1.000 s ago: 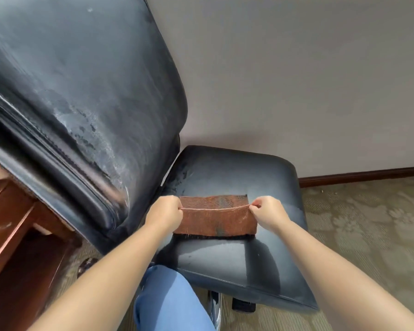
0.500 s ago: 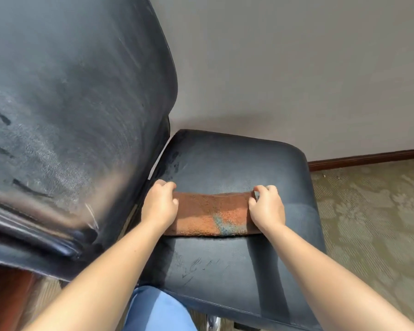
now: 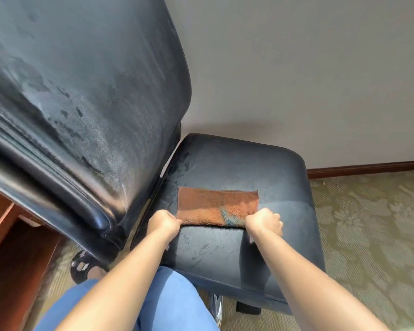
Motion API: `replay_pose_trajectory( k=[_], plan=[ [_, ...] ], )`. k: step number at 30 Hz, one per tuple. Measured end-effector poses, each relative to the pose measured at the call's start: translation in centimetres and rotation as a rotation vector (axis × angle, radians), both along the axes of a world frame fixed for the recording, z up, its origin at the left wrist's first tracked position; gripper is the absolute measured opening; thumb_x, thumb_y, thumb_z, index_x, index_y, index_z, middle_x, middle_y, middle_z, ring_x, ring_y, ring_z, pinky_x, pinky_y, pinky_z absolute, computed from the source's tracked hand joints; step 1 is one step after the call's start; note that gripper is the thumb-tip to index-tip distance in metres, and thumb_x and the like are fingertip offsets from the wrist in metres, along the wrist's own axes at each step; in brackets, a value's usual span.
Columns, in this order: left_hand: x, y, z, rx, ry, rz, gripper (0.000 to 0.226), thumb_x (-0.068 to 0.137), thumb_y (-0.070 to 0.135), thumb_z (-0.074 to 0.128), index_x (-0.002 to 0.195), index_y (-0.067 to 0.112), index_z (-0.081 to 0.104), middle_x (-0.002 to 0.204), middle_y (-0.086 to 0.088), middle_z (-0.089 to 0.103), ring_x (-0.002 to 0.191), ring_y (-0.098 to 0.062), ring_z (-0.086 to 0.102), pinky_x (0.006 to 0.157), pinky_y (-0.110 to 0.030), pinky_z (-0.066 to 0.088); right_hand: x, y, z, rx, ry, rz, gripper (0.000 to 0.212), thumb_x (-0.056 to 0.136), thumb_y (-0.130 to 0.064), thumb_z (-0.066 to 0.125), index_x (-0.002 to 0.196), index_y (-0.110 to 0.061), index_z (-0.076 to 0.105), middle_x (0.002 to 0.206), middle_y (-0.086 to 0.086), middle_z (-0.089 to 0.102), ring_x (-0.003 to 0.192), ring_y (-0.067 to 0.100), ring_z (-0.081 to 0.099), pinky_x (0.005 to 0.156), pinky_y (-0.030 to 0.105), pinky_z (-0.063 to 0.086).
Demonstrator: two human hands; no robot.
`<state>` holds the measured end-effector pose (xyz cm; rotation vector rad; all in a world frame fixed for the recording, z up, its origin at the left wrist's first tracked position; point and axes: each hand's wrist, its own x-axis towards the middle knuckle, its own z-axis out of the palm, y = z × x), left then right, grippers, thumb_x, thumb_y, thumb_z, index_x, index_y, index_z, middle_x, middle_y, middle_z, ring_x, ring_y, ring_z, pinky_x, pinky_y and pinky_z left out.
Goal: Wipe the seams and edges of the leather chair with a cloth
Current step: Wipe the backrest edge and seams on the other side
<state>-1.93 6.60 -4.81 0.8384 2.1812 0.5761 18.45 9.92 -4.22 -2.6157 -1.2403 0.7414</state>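
Change: both hands are sliding back along the cloth toward its near edge, and the cloth is lying unfolded wider than half a second ago.
Left hand (image 3: 164, 222): its grip is pinching the cloth's near left corner.
Right hand (image 3: 264, 222): curling closed on the near right corner, keeping the fabric taut.
Rust-brown cloth (image 3: 216, 205): lying flat mid-seat on the leather chair seat (image 3: 285, 177), probably being squared before seam wiping.
Backrest (image 3: 81, 91): standing at the seat's left edge.

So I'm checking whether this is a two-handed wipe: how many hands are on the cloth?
2. The left hand grips the near left corner of the cloth; the right hand grips its near right corner, on the chair seat.
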Motion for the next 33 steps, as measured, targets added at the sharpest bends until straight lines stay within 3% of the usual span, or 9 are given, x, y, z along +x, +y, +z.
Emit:
replay_pose_trajectory(
  k=[3, 7, 11, 15, 17, 22, 27, 30, 33],
  plan=[
    [0.1, -0.2, 0.0, 0.039, -0.076, 0.058, 0.021, 0.085, 0.015, 0.069, 0.069, 0.017, 0.055, 0.092, -0.012, 0.070, 0.088, -0.029, 0.070, 0.079, -0.041, 0.060, -0.2, -0.1, 0.7, 0.057, 0.080, -0.015, 0.028, 0.088, -0.009, 0.046, 0.115, -0.013, 0.052, 0.115, 0.010, 0.056, 0.098, 0.028, 0.057, 0.083, 0.033, 0.047],
    [0.0, -0.1, 0.1, 0.105, -0.237, 0.138, 0.017, 0.079, 0.001, 0.068, 0.072, 0.012, 0.057, 0.077, -0.011, 0.067, 0.077, -0.027, 0.069, 0.080, -0.042, 0.059, -2.2, 0.3, 2.0, 0.326, 0.238, 0.047, 0.019, 0.092, -0.005, 0.042, 0.103, -0.016, 0.052, 0.102, 0.006, 0.061, 0.078, 0.022, 0.051, 0.060, 0.026, 0.038],
    [-0.7, -0.5, -0.4, 0.137, -0.355, 0.198, 0.020, 0.082, -0.005, 0.066, 0.087, 0.009, 0.053, 0.076, -0.010, 0.060, 0.065, -0.023, 0.061, 0.074, -0.038, 0.058, -6.4, 0.4, 2.6, 0.463, 0.307, 0.386, 0.028, 0.087, -0.006, 0.049, 0.107, -0.025, 0.057, 0.107, -0.003, 0.066, 0.095, 0.021, 0.059, 0.078, 0.027, 0.044],
    [-0.5, -1.1, 0.1, 0.158, -0.597, 0.268, 0.006, 0.102, 0.011, 0.043, 0.105, 0.008, 0.047, 0.083, -0.017, 0.060, 0.073, -0.027, 0.061, 0.060, -0.029, 0.050, -9.6, -1.5, 0.7, 0.279, 0.502, 0.662, 0.053, 0.077, -0.019, 0.067, 0.128, -0.026, 0.053, 0.122, -0.008, 0.061, 0.107, 0.011, 0.057, 0.094, 0.025, 0.044],
    [-0.7, -1.1, 0.1, 0.144, -0.646, 0.282, 0.016, 0.105, 0.022, 0.036, 0.112, 0.010, 0.045, 0.098, -0.022, 0.061, 0.092, -0.033, 0.063, 0.073, -0.034, 0.050, -10.0, -2.1, -0.3, 0.248, 0.500, 0.658, 0.056, 0.078, -0.019, 0.068, 0.131, -0.024, 0.052, 0.125, -0.005, 0.059, 0.110, 0.011, 0.056, 0.097, 0.026, 0.043],
    [-1.0, -0.5, -0.7, 0.140, -0.514, 0.158, 0.011, 0.096, 0.015, 0.058, 0.099, 0.005, 0.059, 0.083, -0.010, 0.063, 0.068, -0.019, 0.060, 0.062, -0.027, 0.051, -8.2, -1.7, -1.1, 0.345, 0.265, 0.551, 0.039, 0.088, -0.015, 0.053, 0.126, -0.021, 0.055, 0.129, -0.003, 0.053, 0.120, 0.015, 0.048, 0.099, 0.028, 0.038],
    [-0.5, 0.7, -0.8, 0.158, -0.420, 0.220, 0.033, 0.083, 0.012, 0.072, 0.112, 0.007, 0.059, 0.092, -0.010, 0.067, 0.088, -0.024, 0.066, 0.091, -0.041, 0.054, -7.0, -0.2, -1.2, 0.249, 0.244, 0.386, 0.042, 0.093, -0.026, 0.051, 0.134, -0.018, 0.045, 0.133, 0.006, 0.047, 0.124, 0.024, 0.042, 0.100, 0.033, 0.035],
    [-0.3, 1.4, -0.7, 0.165, -0.533, 0.304, 0.037, 0.083, 0.000, 0.070, 0.117, 0.000, 0.056, 0.078, -0.008, 0.062, 0.069, -0.019, 0.062, 0.079, -0.035, 0.058, -7.3, 0.3, -1.4, 0.208, 0.300, 0.341, 0.049, 0.091, -0.029, 0.054, 0.136, -0.017, 0.041, 0.128, 0.009, 0.049, 0.118, 0.026, 0.048, 0.098, 0.035, 0.039],
    [-0.3, 1.3, 0.1, 0.160, -0.597, 0.330, 0.049, 0.083, -0.014, 0.062, 0.128, 0.000, 0.051, 0.088, -0.010, 0.061, 0.065, -0.013, 0.056, 0.060, -0.022, 0.051, -7.7, 0.2, -1.6, 0.191, 0.419, 0.308, 0.049, 0.087, -0.019, 0.056, 0.134, -0.022, 0.042, 0.116, 0.008, 0.058, 0.104, 0.028, 0.059, 0.089, 0.035, 0.048]
  ],
)
